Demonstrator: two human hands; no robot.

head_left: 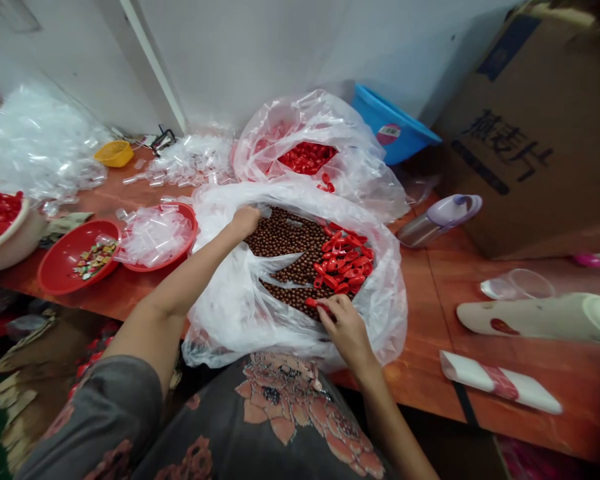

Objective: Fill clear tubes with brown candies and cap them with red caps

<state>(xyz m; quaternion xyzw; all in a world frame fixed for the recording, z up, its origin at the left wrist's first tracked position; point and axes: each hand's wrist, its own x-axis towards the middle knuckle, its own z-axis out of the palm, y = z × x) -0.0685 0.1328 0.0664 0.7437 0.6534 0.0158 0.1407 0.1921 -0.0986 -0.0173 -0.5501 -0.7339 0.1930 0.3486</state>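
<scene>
Head view: the right hand (345,330) pinches a red plastic piece (316,304) at the mouth of a clear plastic bag (230,327), beside brown beads (285,243) inside; the left hand (245,223), fingers curled, seems to hold the bag's rim back, keeping it open.

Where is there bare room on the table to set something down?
Bare orange tabletop shows right of the large plastic bag, below the steel flask and left of the white paper bundle. The left end is crowded with red plastic bowls and clear plastic pieces.
</scene>
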